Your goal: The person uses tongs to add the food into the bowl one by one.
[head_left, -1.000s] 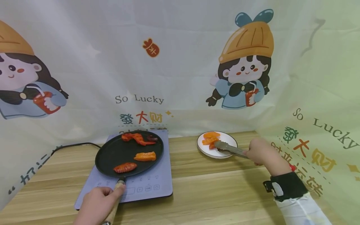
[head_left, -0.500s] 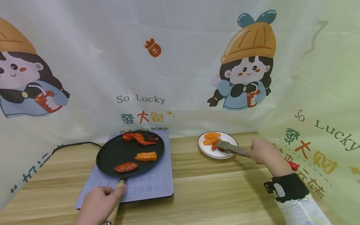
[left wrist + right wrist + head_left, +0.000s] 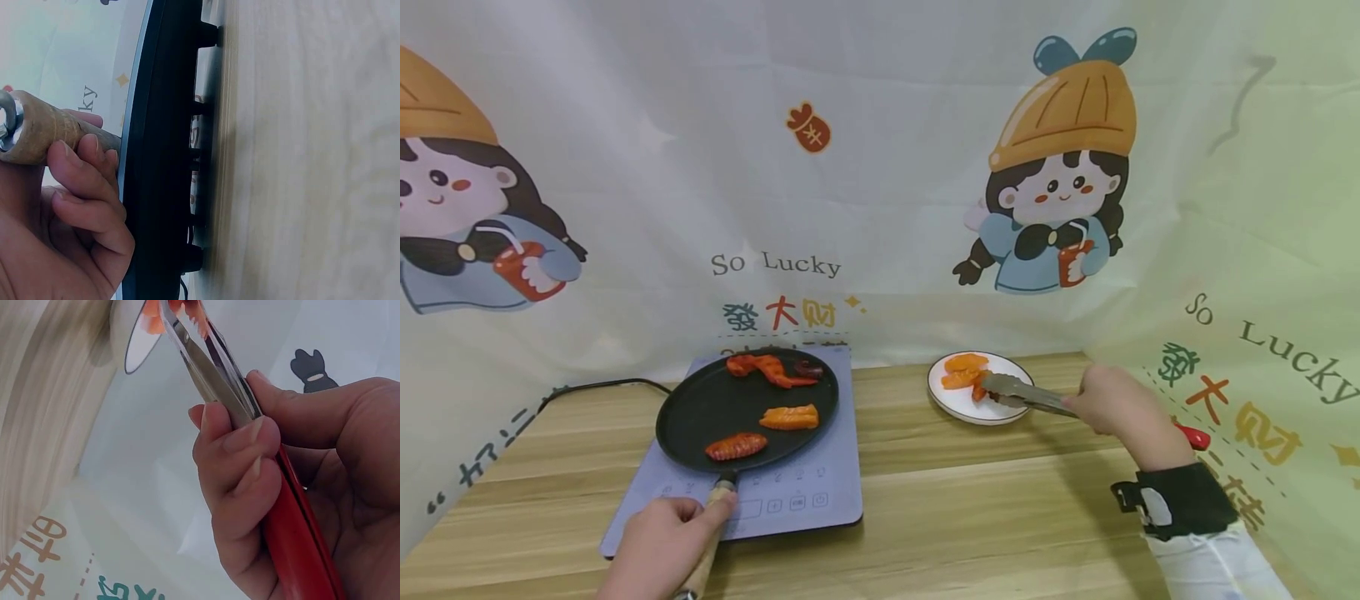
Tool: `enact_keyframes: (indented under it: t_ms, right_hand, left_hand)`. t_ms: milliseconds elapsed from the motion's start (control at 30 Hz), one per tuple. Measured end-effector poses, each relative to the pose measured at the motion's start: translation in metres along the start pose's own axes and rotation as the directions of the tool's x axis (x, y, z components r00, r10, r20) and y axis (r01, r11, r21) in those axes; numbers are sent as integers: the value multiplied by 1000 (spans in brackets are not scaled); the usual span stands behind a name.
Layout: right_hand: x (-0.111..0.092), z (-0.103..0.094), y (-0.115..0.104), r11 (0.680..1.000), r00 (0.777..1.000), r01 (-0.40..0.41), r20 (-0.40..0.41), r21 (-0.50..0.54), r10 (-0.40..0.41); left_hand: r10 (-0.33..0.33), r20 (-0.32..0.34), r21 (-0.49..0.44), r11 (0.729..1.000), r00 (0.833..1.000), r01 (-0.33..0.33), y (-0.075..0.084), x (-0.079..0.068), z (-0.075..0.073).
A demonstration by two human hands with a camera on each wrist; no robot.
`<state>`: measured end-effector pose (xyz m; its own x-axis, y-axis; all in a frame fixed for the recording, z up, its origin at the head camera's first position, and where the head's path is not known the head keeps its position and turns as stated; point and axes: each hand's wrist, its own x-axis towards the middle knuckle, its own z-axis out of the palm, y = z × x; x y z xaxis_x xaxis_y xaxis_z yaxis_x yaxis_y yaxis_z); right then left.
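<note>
2 curled hands grip: left hand the frying-pan handle, right hand the tongs — a slack squeeze could lose the wing piece on the plate, perhaps barely pinched.

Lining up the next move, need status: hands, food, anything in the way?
Left hand gripping pan handle. Right hand holding tongs, tips at reddish food on plate; pinch unclear. Nothing visibly blocking tongs.
</note>
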<state>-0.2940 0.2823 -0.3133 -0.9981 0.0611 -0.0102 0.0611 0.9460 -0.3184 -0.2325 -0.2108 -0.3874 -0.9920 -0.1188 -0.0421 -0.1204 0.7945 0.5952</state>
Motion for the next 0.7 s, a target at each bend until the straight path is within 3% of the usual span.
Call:
enact_keyframes:
  t_ms: [467, 700]
  right_hand:
    - [-5, -5, -14, 999, 999, 39, -26, -11, -40]
    - [-3, 1, -31, 995, 992, 99, -78, -2, -99]
  left_hand:
    - [7, 3, 7, 1000, 1000, -7, 0, 0, 0]
    - [0, 3, -2, 1000, 1000, 0, -1, 1, 0]
